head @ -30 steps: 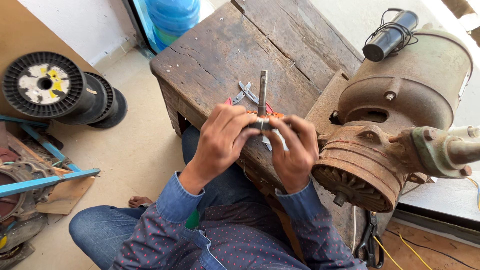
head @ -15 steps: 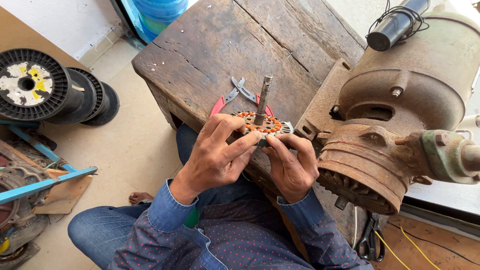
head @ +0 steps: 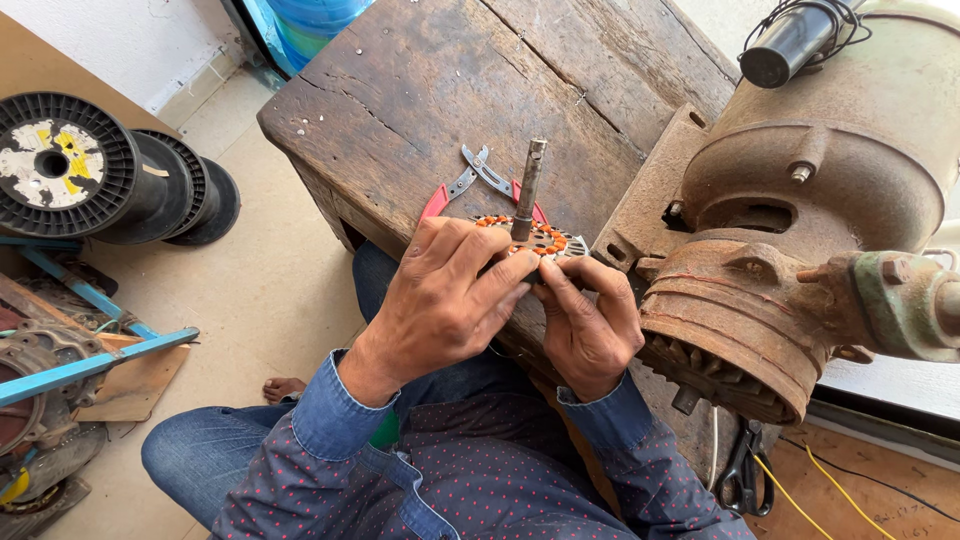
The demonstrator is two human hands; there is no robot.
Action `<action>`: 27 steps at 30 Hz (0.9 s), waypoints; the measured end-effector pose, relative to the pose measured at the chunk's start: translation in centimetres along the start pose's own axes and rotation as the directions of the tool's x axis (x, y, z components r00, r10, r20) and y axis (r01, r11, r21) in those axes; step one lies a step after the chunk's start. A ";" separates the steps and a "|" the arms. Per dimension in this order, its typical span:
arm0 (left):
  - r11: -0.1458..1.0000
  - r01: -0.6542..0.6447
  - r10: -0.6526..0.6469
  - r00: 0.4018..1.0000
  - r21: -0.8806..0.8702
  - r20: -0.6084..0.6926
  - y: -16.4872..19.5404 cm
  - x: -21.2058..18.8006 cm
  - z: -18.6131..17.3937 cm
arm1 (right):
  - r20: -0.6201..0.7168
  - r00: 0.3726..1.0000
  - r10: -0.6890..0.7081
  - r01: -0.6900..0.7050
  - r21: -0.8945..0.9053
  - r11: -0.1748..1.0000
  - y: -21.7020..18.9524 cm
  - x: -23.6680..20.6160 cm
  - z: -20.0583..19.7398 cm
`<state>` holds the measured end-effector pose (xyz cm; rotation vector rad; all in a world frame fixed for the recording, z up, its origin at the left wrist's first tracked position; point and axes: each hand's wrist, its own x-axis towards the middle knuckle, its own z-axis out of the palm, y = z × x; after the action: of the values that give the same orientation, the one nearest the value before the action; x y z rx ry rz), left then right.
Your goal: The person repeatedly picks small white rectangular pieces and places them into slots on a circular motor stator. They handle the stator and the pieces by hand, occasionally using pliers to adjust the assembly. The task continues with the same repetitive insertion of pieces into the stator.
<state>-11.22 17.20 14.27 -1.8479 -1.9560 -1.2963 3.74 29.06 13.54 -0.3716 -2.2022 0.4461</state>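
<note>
Since the earlier frame the camera is sitting closer and lower, and the wound stator (head: pixel 528 240) is being held tipped so its copper coils are showing where half a second ago the fingers were covering more of it.

At right of the frame, a large rust-brown cast motor housing (head: pixel 800 240) is bulking over the edge of the work, its ribbed end facing down. A cracked, weathered wooden bench (head: pixel 470 90) is filling the upper centre. Black plastic wire spools (head: pixel 90 170) are lying at upper left on the pale floor.

At centre, the left hand (head: pixel 440 300) is wrapping over the stator from the near side, fingers closed around its rim; the right hand (head: pixel 585 325) is pinching the rim from the right, fingertips pressing on the laminated steel edge. A dull grey steel shaft (head: pixel 528 190) is rising upright from the middle of the orange-copper windings. Red-handled pliers (head: pixel 480 180) are lying on the bench just behind.

The risk, as it looks: the stator is resting only at the bench edge over the lap, so a loosened grip could be dropping it; fingernails pressing the fine enamelled wire could be nicking or snapping it.
</note>
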 end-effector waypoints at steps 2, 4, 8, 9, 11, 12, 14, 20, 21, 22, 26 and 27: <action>0.999 0.027 -0.027 1.000 -0.040 -0.008 0.0 -0.1 -0.1 | -0.009 1.000 -0.009 0.009 0.002 1.000 -0.1 0.0 0.0; 0.992 0.041 -0.047 0.998 -0.121 -0.049 -0.5 -0.3 -0.2 | -0.011 1.000 -0.009 0.009 0.009 1.000 -0.1 0.2 0.1; 0.964 0.058 -0.099 0.984 -0.259 -0.148 -1.0 -0.9 0.5 | 0.010 1.000 0.014 -0.015 0.016 1.000 -0.1 0.3 -0.1; 0.962 0.067 -0.114 0.979 -0.266 -0.167 -1.0 -1.1 0.7 | 0.015 1.000 0.015 -0.015 0.015 1.000 -0.1 0.3 -0.1; 0.967 0.053 -0.101 0.978 -0.249 -0.185 -1.2 -1.2 1.0 | 0.026 1.000 0.001 -0.001 0.008 1.000 -0.1 0.4 -0.1; 0.970 0.047 -0.095 0.977 -0.240 -0.193 -1.3 -1.2 1.1 | 0.031 0.999 -0.006 0.006 0.005 1.000 -0.1 0.4 -0.2; 0.971 0.045 -0.090 0.978 -0.233 -0.188 -1.2 -1.4 1.2 | 0.012 1.000 -0.002 0.002 0.017 1.000 -0.1 0.3 -0.1; 0.975 0.034 -0.080 0.976 -0.218 -0.204 -1.3 -1.5 1.5 | -0.011 0.999 -0.035 0.035 -0.009 0.999 0.4 0.2 0.2; 0.977 0.028 -0.073 0.975 -0.212 -0.209 -1.3 -1.5 1.5 | -0.014 0.999 -0.037 0.037 -0.012 0.999 0.5 0.2 0.3; 0.976 0.025 -0.073 0.975 -0.218 -0.212 -1.4 -1.5 1.6 | -0.009 1.000 -0.028 0.028 -0.003 1.000 0.5 0.1 0.2; 0.973 0.018 -0.072 0.972 -0.231 -0.224 -1.5 -1.5 1.7 | -0.009 1.000 -0.011 0.011 0.027 1.000 0.4 0.1 0.3; 0.972 0.017 -0.071 0.971 -0.233 -0.228 -1.5 -1.5 1.7 | -0.014 1.000 -0.011 0.012 0.032 0.999 0.4 0.1 0.3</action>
<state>-11.48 17.47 11.59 -1.6567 -1.7982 -1.7320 3.44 29.42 13.26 -0.3436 -2.1807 0.4705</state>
